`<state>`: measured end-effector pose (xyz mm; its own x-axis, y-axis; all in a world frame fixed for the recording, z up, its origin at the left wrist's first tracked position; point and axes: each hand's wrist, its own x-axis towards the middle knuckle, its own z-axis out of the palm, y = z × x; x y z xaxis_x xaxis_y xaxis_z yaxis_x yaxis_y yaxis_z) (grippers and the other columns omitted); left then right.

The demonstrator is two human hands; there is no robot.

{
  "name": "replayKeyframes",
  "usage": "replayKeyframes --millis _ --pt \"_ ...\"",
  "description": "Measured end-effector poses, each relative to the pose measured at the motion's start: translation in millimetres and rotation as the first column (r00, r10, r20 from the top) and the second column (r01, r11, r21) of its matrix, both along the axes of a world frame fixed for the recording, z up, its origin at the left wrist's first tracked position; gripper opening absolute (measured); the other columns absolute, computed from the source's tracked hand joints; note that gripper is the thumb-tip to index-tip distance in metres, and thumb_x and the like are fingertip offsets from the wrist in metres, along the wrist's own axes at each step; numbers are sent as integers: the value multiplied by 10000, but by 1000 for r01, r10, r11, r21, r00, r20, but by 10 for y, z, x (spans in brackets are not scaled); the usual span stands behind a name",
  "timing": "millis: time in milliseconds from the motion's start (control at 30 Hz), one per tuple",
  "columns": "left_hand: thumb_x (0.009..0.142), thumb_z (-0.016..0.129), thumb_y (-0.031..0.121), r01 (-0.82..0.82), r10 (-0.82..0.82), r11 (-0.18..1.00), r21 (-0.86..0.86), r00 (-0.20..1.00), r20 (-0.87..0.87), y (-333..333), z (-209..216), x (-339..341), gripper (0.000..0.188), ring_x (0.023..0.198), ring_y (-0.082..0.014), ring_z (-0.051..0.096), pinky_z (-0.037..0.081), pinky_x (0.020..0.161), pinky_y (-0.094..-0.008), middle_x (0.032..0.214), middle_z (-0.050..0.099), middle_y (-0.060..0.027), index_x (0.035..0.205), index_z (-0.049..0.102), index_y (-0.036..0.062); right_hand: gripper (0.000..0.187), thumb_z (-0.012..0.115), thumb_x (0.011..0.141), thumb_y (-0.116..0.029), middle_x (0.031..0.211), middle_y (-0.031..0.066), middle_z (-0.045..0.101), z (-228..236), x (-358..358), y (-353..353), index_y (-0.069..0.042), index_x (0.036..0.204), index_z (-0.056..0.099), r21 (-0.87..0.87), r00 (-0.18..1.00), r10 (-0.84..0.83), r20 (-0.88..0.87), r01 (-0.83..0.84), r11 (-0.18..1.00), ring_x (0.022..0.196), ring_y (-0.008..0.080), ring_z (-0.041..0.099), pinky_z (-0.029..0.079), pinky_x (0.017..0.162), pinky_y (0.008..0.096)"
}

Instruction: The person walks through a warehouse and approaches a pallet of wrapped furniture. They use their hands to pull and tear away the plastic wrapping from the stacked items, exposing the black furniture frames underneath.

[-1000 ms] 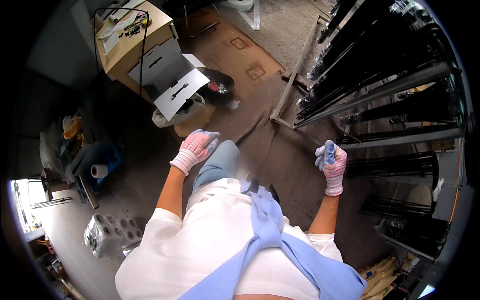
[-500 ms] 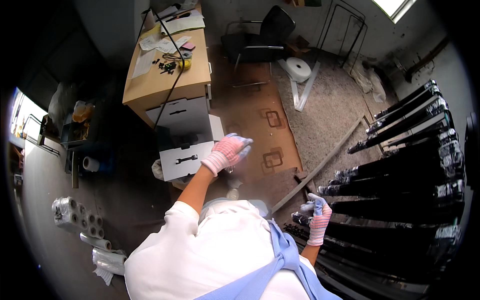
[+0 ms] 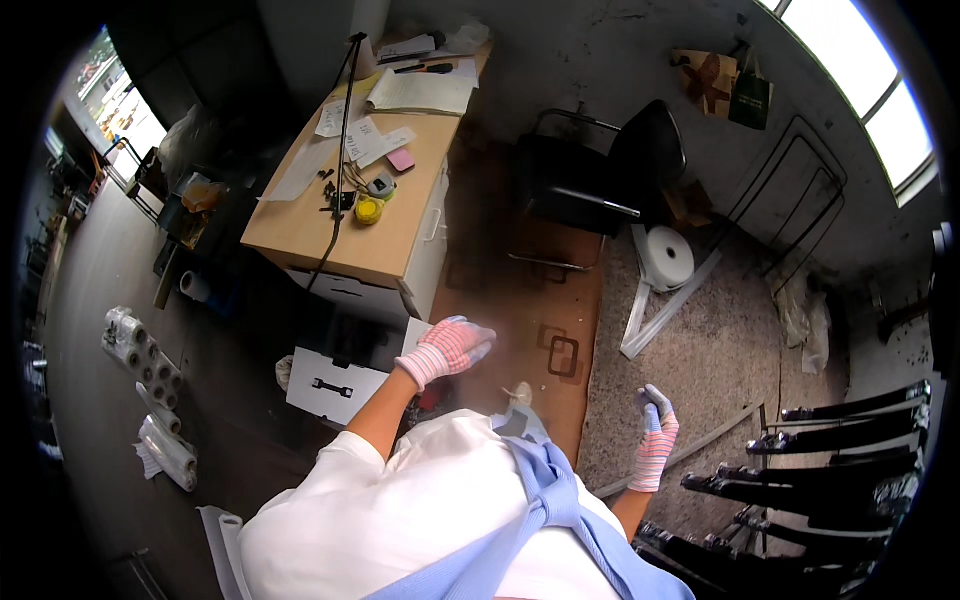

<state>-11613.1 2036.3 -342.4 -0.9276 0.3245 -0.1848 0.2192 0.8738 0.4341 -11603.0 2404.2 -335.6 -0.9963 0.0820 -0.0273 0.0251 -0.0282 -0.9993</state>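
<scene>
My left hand (image 3: 447,350), in a pink and white knitted glove with pale blue fingertips, is held out over the patterned brown floor mat (image 3: 530,335). Its loosely bent fingers show nothing in them. Nearest to it is an opened white box (image 3: 335,388) with a black handle, below the desk's front end. My right hand (image 3: 655,440), in a striped glove of the same kind, hangs over the rough grey-brown carpet (image 3: 690,375) with its fingers loosely curled and nothing visible in them. Neither hand touches anything that I can see.
A wooden desk (image 3: 400,232) holds papers, a yellow tape measure (image 3: 368,210) and small black parts. Beyond stands a black chair (image 3: 570,180). A white roll (image 3: 667,258) lies on the carpet. Wrapped black bars (image 3: 850,440) are racked at right; plastic film rolls (image 3: 140,352) lie at left.
My view has shifted, so the desk, chair and white roll appear lower and the rack of black bars farther right. My right hand is now away from the bars, over carpet.
</scene>
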Motion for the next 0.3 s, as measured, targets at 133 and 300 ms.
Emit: replayKeyframes --millis 133,300 --pt "855 455 279 -269 266 963 -6 953 -144 -153 -146 -497 319 993 -305 524 394 914 -388 1019 596 -116 1124 536 127 249 463 881 -49 995 86 598 192 -1558 38 33 1098 552 84 974 221 -41 -217 972 932 138 545 413 872 268" --pt "866 424 318 -494 495 869 -17 869 20 -213 2 -872 349 1062 -293 495 363 950 -381 1111 562 -121 1142 520 127 252 478 884 -64 997 65 603 318 -2731 -574 -15 1117 561 59 875 484 17 -484 873 930 124 545 415 868 252"
